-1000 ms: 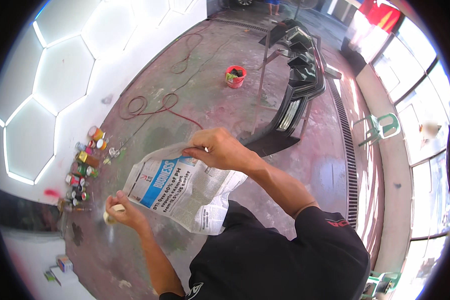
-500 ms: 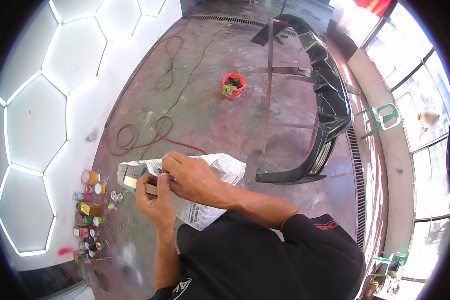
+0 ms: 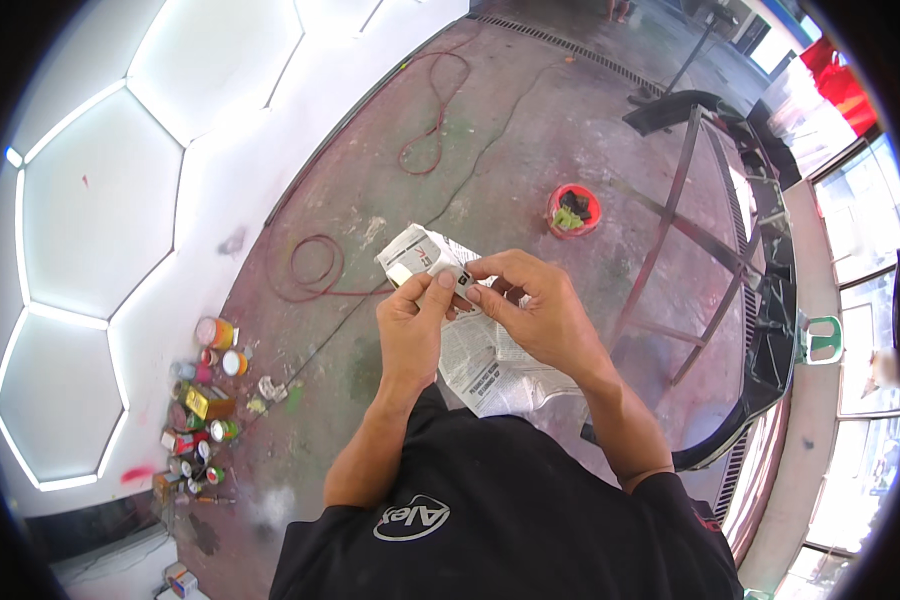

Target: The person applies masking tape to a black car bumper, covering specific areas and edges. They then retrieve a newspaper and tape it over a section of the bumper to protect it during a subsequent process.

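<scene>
A sheet of newspaper (image 3: 490, 365) hangs in front of my body, creased and partly folded at its upper edge. My left hand (image 3: 412, 330) pinches that folded edge between thumb and fingers. Close beside it, my right hand (image 3: 545, 305) grips the same edge, its thumb and forefinger pressed on the paper near a dark printed patch. A pale, cream-coloured piece (image 3: 400, 272) shows by my left fingertips; I cannot tell what it is. Fingers and paper hide whatever lies inside the fold.
Paint cans (image 3: 217, 332) and bottles stand along the left wall. A red hose (image 3: 315, 262) loops across the stained floor. Ahead is a red bucket (image 3: 558, 222) with rags in it. To the right, a black car bumper (image 3: 765, 340) rests by a metal frame (image 3: 678, 170), near a green chair (image 3: 823, 340).
My view has turned, so the bucket and bumper appear farther right. My right hand has moved from across my left to its right side, and the paper's upper edge is folded over more.
</scene>
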Available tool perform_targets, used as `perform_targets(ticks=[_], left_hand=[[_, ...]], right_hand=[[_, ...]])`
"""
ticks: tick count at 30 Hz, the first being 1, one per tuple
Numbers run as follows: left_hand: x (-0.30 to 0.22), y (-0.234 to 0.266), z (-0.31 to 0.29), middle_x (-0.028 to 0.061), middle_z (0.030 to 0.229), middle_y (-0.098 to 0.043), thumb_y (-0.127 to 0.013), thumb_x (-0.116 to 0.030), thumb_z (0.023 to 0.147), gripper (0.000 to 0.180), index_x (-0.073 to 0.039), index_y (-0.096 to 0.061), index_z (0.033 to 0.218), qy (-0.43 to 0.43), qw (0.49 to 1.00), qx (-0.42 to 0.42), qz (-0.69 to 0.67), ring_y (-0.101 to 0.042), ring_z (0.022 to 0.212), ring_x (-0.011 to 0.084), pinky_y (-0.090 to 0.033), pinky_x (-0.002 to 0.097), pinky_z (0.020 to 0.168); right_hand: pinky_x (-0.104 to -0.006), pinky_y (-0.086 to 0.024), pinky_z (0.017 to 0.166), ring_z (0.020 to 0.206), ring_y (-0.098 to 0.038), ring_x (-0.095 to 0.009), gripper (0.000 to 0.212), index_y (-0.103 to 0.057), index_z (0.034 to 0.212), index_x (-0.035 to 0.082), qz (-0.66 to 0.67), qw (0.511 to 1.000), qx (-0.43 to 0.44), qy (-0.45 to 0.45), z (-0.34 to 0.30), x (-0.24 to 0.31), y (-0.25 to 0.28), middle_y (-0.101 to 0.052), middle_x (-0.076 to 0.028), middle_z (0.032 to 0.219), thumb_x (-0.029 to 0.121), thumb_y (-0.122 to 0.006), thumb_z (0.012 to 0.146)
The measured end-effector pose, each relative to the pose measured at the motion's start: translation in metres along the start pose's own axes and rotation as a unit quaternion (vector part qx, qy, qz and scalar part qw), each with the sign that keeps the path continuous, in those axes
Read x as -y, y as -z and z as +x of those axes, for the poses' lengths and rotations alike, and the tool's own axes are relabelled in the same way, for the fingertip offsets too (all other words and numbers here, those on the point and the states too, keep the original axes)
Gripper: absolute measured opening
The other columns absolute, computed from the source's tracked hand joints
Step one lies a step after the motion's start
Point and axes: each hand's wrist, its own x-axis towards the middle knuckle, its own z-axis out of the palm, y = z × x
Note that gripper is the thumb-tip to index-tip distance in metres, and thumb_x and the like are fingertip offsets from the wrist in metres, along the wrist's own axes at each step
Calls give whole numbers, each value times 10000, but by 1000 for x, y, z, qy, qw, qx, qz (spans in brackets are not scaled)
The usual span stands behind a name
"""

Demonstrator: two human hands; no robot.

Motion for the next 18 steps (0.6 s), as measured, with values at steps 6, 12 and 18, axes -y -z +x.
perform_targets(ticks=[6,12,18], left_hand=[[-30,35,153,49,914,-773,-695,-173,1094,251,40,-778,1200,-17,997,70,-18,-630,810,77,-498,239,729],[-51,56,250,86,985,-797,-698,-163,1094,279,56,-752,1257,-15,996,71,-51,-715,847,122,-578,264,765],[-49,69,348,113,1027,-794,-661,-203,1120,322,63,-730,1287,-25,995,51,-88,-761,900,173,-636,317,798]], right_hand=[[-299,-528,691,783,-669,-123,224,-786,1185,-16,-4,999,-51,14,152,-13,-21,-761,-103,1049,89,-794,987],[-289,-537,700,783,-667,-118,265,-786,1215,-22,14,999,-43,-1,248,-21,-28,-760,-95,1048,82,-813,972],[-290,-538,685,788,-671,-126,317,-796,1235,0,-1,998,-22,64,352,-57,-28,-756,-88,1050,101,-854,940]])
